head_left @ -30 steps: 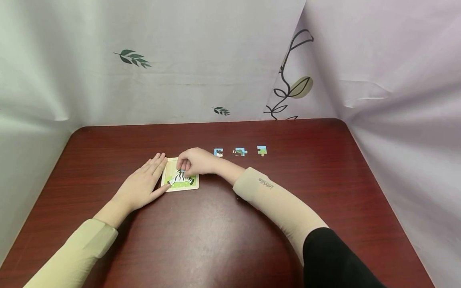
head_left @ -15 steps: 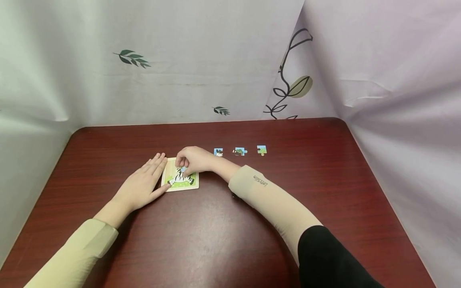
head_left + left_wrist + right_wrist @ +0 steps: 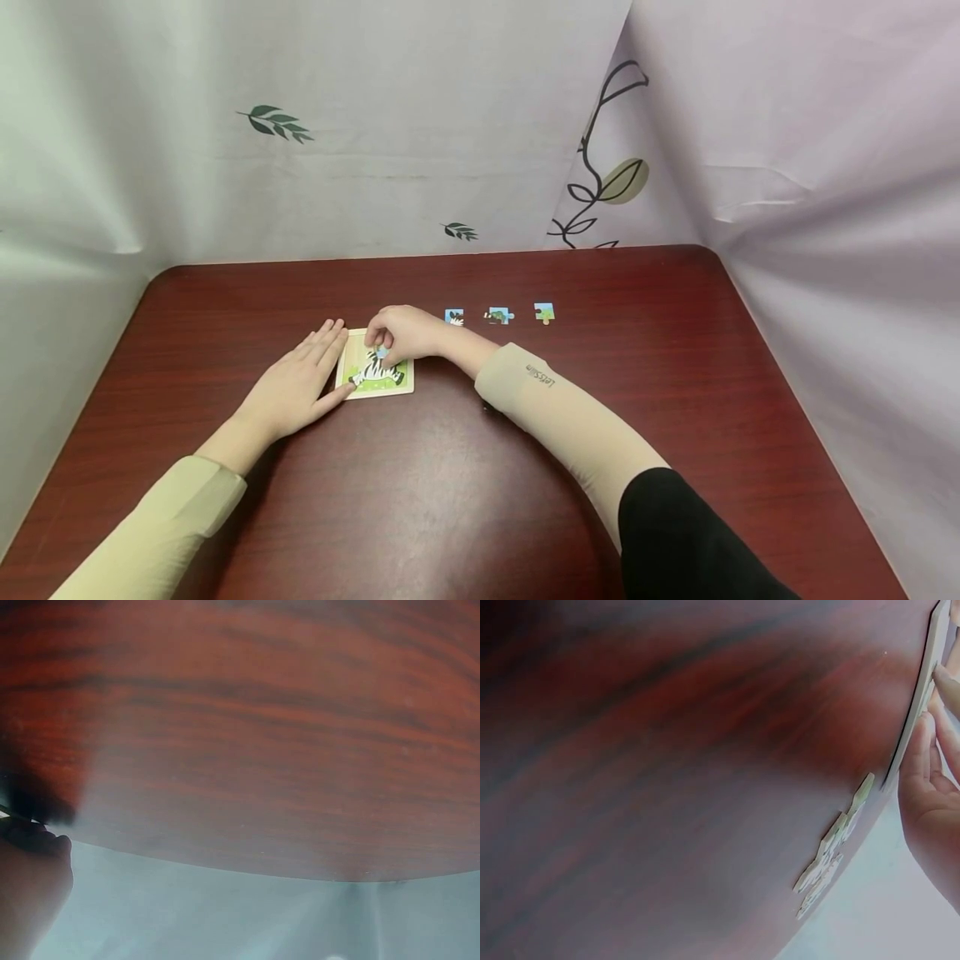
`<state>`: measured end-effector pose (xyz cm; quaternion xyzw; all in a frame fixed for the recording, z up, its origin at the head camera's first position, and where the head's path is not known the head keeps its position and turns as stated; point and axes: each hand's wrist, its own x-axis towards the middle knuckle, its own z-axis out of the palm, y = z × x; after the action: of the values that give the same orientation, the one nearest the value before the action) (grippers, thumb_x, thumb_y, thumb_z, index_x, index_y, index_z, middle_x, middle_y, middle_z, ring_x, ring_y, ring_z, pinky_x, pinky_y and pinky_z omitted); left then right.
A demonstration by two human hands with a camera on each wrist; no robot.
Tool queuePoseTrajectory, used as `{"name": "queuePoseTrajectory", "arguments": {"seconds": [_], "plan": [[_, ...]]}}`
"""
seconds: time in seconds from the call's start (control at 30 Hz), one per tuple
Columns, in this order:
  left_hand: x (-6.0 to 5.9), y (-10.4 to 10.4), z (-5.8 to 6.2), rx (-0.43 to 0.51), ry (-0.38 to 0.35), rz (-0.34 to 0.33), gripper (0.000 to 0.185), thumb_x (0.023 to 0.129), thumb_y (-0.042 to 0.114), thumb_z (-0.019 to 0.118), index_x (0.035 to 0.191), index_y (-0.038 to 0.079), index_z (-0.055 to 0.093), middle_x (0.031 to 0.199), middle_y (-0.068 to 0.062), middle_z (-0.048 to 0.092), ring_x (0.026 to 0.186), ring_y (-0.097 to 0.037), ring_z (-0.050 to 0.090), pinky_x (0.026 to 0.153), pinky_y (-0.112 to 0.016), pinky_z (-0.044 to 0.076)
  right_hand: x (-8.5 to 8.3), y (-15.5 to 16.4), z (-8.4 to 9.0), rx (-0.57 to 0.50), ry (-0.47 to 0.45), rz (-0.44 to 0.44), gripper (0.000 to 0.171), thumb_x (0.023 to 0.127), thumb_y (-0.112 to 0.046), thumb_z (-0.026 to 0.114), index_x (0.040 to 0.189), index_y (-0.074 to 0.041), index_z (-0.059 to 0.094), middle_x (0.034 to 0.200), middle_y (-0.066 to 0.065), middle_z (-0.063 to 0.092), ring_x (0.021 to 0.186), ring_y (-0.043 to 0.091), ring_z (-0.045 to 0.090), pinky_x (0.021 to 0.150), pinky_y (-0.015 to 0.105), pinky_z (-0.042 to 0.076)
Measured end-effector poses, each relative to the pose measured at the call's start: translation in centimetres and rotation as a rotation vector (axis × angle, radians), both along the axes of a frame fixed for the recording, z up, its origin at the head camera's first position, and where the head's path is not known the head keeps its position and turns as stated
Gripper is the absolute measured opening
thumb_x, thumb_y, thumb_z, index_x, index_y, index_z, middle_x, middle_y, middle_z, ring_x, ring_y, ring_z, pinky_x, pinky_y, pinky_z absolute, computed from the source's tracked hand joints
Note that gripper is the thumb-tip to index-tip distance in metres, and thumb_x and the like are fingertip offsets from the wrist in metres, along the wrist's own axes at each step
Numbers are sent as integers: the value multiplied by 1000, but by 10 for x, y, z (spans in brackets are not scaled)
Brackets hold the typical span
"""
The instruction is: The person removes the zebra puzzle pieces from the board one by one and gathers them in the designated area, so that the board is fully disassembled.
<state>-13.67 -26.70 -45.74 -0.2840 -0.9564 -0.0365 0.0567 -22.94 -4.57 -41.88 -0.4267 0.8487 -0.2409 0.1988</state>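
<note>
A square wooden puzzle tray lies on the table, partly filled with a zebra picture on green. My left hand rests flat along its left side, fingers straight, the thumb reaching over the lower left corner. Over the upper part of the tray, my right hand has curled fingers and pinches a small puzzle piece with blue on it, low over the zebra's body. The right wrist view shows the same hand's fingers at the tray's edge.
Three loose puzzle pieces lie in a row right of the tray: a zebra-head piece, a blue and green piece and another with green. The dark red table ends at a pale curtain behind.
My right hand has shifted slightly up and left over the tray, showing more of the blue piece, then stays nearly still. The left hand has not moved.
</note>
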Motion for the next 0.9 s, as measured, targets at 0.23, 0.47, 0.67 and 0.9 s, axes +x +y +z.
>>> {"name": "queuePoseTrajectory", "arguments": {"seconds": [0.23,0.47,0.67,0.9], "plan": [[-1,0,0,0,4,-3,84,90,56,50,146,-3,28,152,-18,28,142,-31,23,116,-44,24,0,0,0,6,0,16,35,74,-19,81,105,-14,66,97,-4,57,83,4,56,73,8,44],[0,1,-1,-6,-8,1,85,90,57,49,146,-3,27,152,-18,28,143,-31,22,116,-44,24,2,0,3,36,-6,30,37,76,-17,80,110,-14,65,101,-5,56,86,4,55,75,8,43],[0,0,-2,-3,-12,5,84,90,57,48,146,-2,27,152,-18,27,143,-30,21,117,-43,23,3,0,3,30,-7,34,37,75,-16,80,109,-13,65,100,-4,56,88,5,55,76,8,43],[0,0,0,-2,-2,1,84,90,55,51,146,-4,27,152,-19,28,143,-31,22,117,-44,23,2,0,2,39,10,31,37,75,-18,80,109,-14,65,98,-4,57,85,5,54,75,9,43]]}}
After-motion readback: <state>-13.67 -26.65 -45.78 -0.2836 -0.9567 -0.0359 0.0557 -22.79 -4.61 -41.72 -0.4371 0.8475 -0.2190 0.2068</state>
